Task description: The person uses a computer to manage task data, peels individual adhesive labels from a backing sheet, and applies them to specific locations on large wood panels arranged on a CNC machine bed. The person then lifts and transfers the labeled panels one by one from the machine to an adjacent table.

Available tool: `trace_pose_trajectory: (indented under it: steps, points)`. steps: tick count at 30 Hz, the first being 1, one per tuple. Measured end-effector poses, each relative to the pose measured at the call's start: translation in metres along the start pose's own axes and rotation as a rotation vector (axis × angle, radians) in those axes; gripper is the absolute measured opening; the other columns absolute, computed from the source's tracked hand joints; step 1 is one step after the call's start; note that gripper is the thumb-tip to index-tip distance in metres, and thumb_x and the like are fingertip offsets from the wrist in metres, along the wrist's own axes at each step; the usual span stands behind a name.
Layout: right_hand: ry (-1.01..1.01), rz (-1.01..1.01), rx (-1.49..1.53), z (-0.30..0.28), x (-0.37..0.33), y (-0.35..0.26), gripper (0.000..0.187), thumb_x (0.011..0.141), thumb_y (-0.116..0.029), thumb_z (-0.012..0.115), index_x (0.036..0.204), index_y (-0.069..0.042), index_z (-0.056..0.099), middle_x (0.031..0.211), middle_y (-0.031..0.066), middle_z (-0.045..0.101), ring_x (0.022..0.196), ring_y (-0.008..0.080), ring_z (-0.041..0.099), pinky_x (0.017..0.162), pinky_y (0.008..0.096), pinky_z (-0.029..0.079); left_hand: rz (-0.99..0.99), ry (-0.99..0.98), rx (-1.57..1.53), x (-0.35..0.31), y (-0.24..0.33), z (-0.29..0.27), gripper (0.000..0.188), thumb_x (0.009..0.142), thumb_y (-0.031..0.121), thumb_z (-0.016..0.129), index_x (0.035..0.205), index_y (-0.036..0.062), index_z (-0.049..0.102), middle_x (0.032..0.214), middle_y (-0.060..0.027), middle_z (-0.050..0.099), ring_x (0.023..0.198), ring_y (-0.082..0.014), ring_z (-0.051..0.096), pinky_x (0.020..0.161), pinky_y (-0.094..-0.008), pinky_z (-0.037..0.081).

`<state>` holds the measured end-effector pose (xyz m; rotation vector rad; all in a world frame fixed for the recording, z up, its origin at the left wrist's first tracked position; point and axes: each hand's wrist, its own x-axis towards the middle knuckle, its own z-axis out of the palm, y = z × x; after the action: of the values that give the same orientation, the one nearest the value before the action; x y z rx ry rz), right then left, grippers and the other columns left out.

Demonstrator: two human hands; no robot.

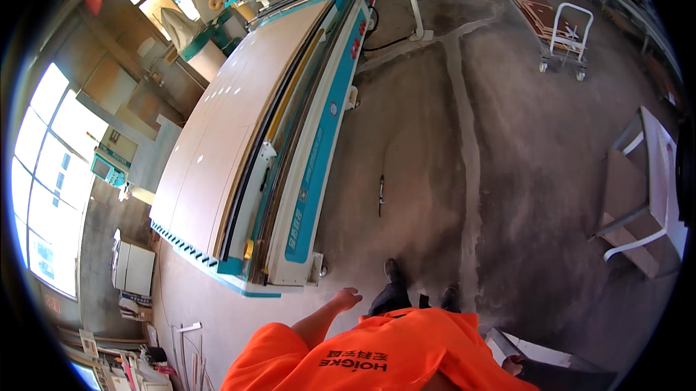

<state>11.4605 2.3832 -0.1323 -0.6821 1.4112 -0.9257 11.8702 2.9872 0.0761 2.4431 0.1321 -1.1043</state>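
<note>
My left hand hangs in front of my body at the near corner of a long machine bed. Nothing is in it and its fingers are loosely stretched out. Low on the right, part of my right hand shows next to an orange sleeve. Close to it are a white panel and a dark flat thing. Its fingers are too hidden to make out whether it grips either. Pale sheets with small white labels cover the machine bed.
A slim black-and-silver tool lies on the floor ahead. Far right stands a trolley loaded with brown boards; nearer is a white-framed table. A control panel stands left of the machine. A white post rises beyond.
</note>
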Motion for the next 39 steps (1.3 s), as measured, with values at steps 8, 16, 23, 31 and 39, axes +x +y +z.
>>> trace_pose_trajectory:
  steps: [8,16,23,31,39]
  points:
    - [0.031,0.057,0.104,0.167,-0.048,0.006,0.022,0.087,-0.015,0.040,0.089,0.002,0.054,0.088,0.0107,0.060,0.076,0.0211,0.058,0.062,0.0296,0.049,0.326,0.042,0.856,0.052,0.037,-0.196,0.024,0.079,0.019,0.052,0.096,0.0075,0.064,0.099,-0.0138,0.062,0.097,-0.0251,0.060,0.075,-0.0368,0.053]
    - [0.048,0.102,-1.399,0.284,-0.078,0.011,0.034,0.090,-0.025,0.033,0.101,-0.004,0.057,0.092,0.0045,0.062,0.092,0.0216,0.059,0.076,0.0349,0.049,-0.191,0.453,0.145,0.088,-0.053,-0.378,0.048,0.076,0.034,0.056,0.117,0.0091,0.053,0.109,-0.0190,0.060,0.102,-0.0331,0.057,0.084,-0.0414,0.047]
    - [-0.257,-0.152,-1.601,0.436,-0.153,0.030,0.022,0.089,-0.026,0.042,0.093,-0.009,0.055,0.082,0.0037,0.058,0.078,0.0200,0.057,0.067,0.0322,0.048,-0.525,0.836,-0.010,0.040,-0.126,-0.460,0.057,0.073,0.038,0.062,0.115,0.0014,0.053,0.111,-0.0222,0.054,0.107,-0.0348,0.051,0.089,-0.0414,0.043]
    - [-1.011,0.435,-0.732,0.798,-0.399,0.040,0.011,0.089,-0.022,0.053,0.094,-0.013,0.053,0.075,0.0023,0.056,0.070,0.0148,0.059,0.063,0.0283,0.049,-0.677,1.008,-0.048,0.068,-0.186,-0.508,0.060,0.074,0.033,0.066,0.121,0.0020,0.046,0.125,-0.0197,0.045,0.119,-0.0339,0.040,0.099,-0.0404,0.035]
    - [-1.264,0.031,-0.998,0.927,-0.547,0.035,0.017,0.088,-0.020,0.056,0.100,-0.009,0.054,0.080,0.0042,0.061,0.070,0.0138,0.060,0.060,0.0276,0.049,-0.674,0.991,0.028,0.100,-0.213,-0.560,0.046,0.071,0.029,0.068,0.106,0.0032,0.052,0.113,-0.0183,0.048,0.111,-0.0342,0.043,0.091,-0.0428,0.037]
